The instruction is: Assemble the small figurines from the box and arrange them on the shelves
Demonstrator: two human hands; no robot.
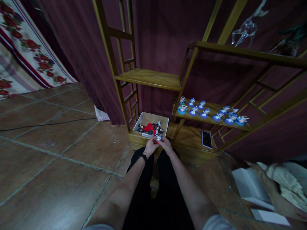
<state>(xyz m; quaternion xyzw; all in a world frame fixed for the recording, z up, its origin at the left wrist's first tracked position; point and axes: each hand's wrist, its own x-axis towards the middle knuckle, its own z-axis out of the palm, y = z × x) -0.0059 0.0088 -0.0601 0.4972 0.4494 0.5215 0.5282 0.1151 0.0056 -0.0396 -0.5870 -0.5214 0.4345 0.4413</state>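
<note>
Between my two hands, just in front of the white box, is a small figurine [158,138] with white, purple and red on it. My left hand [151,145] has its fingers closed on the figurine's left side. From the other side my right hand [166,144] grips it too. The open white box [165,120] stands on the low shelf and holds several red and black figurines [150,127]. On the raised shelf to the right, several white and purple figurines [193,110] stand in groups, with blue-based pink ones [182,109] at the ends.
A phone [206,139] lies on the lower wooden shelf [189,135]. An upper shelf [148,77] juts out above the box. A clear horse figure [247,30] stands high on the right. White boxes [251,185] lie on the floor at right; a black cable [48,124] crosses the tiles.
</note>
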